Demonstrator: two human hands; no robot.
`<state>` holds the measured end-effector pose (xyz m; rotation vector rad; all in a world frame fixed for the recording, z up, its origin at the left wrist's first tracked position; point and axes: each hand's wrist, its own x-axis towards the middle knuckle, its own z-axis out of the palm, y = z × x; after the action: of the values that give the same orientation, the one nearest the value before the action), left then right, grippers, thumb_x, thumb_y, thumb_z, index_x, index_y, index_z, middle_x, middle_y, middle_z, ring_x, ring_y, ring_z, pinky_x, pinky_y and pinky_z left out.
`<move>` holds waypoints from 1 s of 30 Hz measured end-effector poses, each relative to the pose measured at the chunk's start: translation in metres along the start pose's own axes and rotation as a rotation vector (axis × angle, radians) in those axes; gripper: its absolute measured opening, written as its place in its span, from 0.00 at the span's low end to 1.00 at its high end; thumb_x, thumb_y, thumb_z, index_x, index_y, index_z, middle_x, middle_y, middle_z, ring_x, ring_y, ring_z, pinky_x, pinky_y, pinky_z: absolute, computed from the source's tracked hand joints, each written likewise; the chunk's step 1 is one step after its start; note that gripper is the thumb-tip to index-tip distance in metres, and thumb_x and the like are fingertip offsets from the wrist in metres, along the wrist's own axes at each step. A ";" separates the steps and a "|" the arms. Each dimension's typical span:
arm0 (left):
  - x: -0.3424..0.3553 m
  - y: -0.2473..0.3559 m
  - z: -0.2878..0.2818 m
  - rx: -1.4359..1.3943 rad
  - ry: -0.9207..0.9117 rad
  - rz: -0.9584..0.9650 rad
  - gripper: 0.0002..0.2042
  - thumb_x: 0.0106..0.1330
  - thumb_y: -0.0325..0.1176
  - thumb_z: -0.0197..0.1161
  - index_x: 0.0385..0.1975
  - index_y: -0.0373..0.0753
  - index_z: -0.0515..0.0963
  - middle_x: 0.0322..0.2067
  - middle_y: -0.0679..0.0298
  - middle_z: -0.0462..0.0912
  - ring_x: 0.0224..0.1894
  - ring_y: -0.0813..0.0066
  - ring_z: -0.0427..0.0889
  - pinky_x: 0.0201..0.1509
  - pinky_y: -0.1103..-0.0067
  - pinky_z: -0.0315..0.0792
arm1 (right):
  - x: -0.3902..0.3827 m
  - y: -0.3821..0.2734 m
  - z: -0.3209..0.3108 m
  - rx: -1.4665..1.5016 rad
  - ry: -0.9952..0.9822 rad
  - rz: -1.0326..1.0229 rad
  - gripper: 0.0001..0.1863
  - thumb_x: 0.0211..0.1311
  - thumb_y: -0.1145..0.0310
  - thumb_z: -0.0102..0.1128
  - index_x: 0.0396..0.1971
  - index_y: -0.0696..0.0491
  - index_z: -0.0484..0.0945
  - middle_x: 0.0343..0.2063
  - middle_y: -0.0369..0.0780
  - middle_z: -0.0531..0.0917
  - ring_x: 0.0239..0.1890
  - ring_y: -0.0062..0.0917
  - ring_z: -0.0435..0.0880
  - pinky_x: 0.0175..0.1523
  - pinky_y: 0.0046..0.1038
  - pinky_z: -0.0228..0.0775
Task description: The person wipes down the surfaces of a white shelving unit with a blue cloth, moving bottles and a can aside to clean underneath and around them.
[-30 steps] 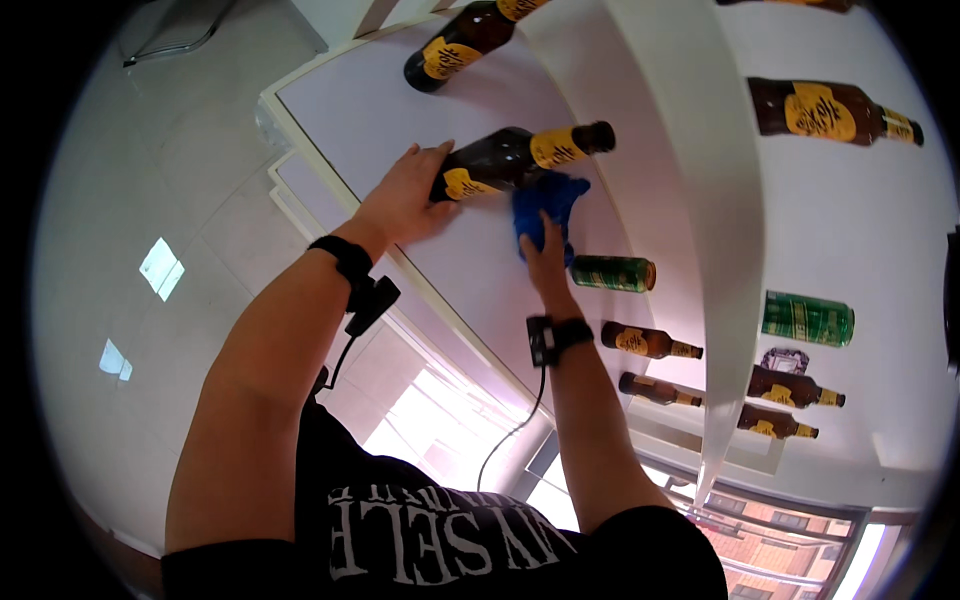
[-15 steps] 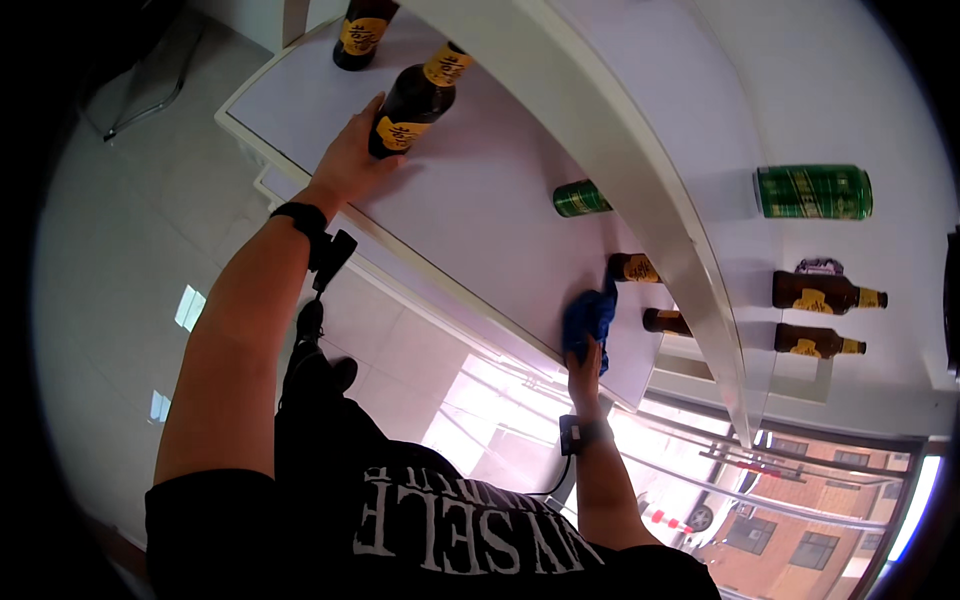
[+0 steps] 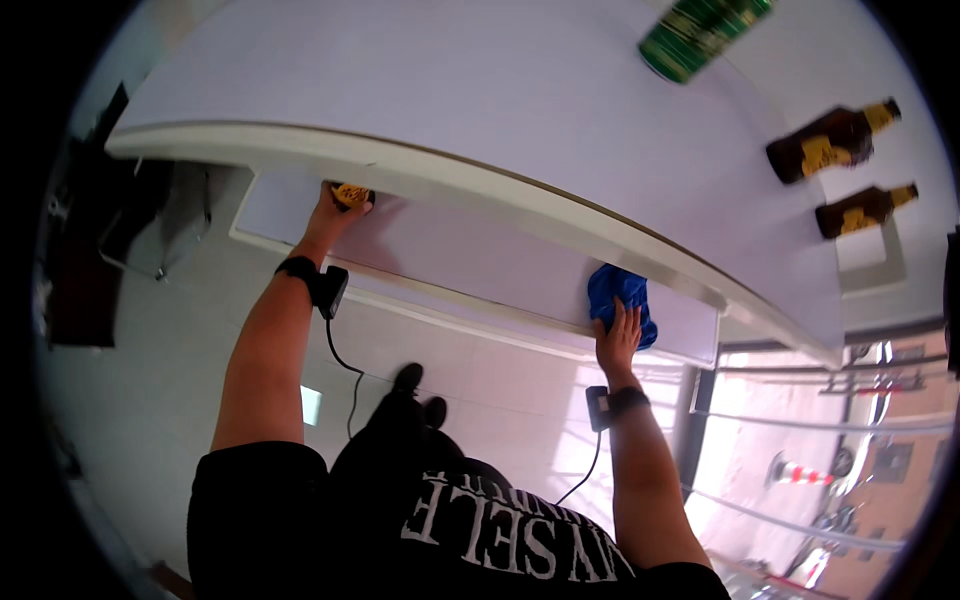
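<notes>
My left hand [image 3: 326, 221] is closed around the lower part of a dark brown bottle [image 3: 352, 196] with a yellow label. The upper shelf hides the rest of that bottle. A crumpled blue cloth [image 3: 606, 287] lies on the lower shelf [image 3: 470, 262], towards its right end. My right hand [image 3: 619, 338] holds this cloth against the surface, its fingers laid over the top and the thumb at the near side.
Above the lower shelf, the upper shelf [image 3: 420, 90] juts out with a thick pale edge. On it are a green can [image 3: 698, 38] and two brown bottles, one larger-looking [image 3: 828, 145] and one nearer the right end [image 3: 862, 212]. A chair stands at the far left; a window is at right.
My view has swung, so the upper shelf now covers more of the lower one. The left hand's bottle is now mostly hidden beneath it. Both hands keep their hold.
</notes>
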<state>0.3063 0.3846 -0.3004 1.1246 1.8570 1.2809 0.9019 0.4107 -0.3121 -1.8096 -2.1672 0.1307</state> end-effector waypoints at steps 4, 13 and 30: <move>-0.004 0.011 0.001 -0.238 0.087 0.075 0.38 0.52 0.32 0.77 0.59 0.36 0.59 0.50 0.58 0.72 0.55 0.68 0.71 0.59 0.72 0.68 | -0.001 -0.010 0.004 0.019 0.049 0.024 0.36 0.58 0.55 0.63 0.67 0.41 0.62 0.66 0.46 0.65 0.72 0.46 0.53 0.70 0.54 0.46; -0.011 0.063 0.017 -0.243 0.302 -0.092 0.38 0.51 0.33 0.78 0.58 0.50 0.58 0.55 0.68 0.70 0.57 0.67 0.70 0.56 0.63 0.66 | -0.005 -0.034 -0.013 0.064 0.181 0.106 0.31 0.56 0.60 0.63 0.63 0.40 0.68 0.66 0.40 0.66 0.72 0.41 0.56 0.71 0.49 0.47; 0.065 0.126 0.094 -0.203 0.008 -0.078 0.34 0.54 0.30 0.74 0.59 0.52 0.62 0.53 0.68 0.74 0.58 0.68 0.72 0.54 0.56 0.70 | -0.007 -0.037 -0.015 0.091 0.240 0.180 0.29 0.57 0.62 0.63 0.61 0.38 0.69 0.65 0.37 0.69 0.72 0.34 0.57 0.73 0.43 0.44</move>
<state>0.3936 0.5033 -0.2156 0.9321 1.7149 1.3948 0.8729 0.3947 -0.2892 -1.8610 -1.8071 0.0481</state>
